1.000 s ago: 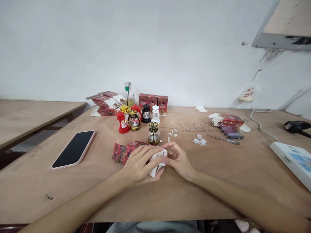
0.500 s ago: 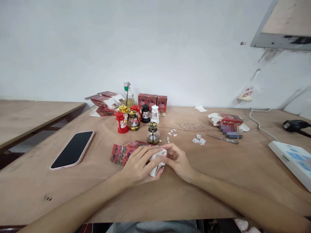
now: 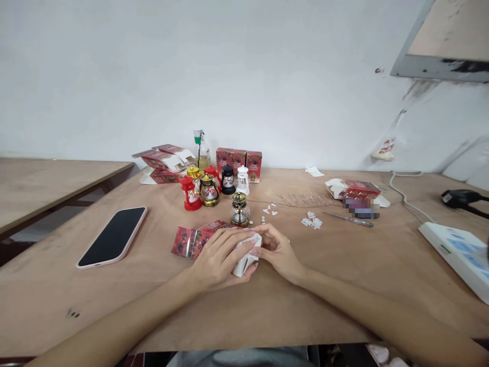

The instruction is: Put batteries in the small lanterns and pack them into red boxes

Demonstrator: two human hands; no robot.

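My left hand (image 3: 219, 257) is wrapped around a cardboard box (image 3: 243, 264) whose white flaps face right. My right hand (image 3: 280, 255) pinches those flaps at the box's upper right, with thumb and fingertips pressed on the card. A red printed box (image 3: 187, 243) with a dark festive pattern lies on the table behind my left hand; I cannot tell whether it joins the white-flapped part. Just beyond my hands a bronze-coloured mini lantern (image 3: 240, 211) stands upright. The inside of the box is hidden by my fingers.
Several small lanterns (image 3: 210, 191) stand behind, near red boxes (image 3: 254, 167) and a bottle (image 3: 202, 153). A phone (image 3: 112, 237) lies left. To the right are white plastic pieces (image 3: 312, 221), wire hooks (image 3: 301, 200), a screwdriver (image 3: 355, 220), an opened box (image 3: 357, 189) and a power strip (image 3: 458, 250).
My right fingertips have shifted slightly on the white flaps, and the box has tilted a little. The whole view has moved slightly; the other things stay in place.
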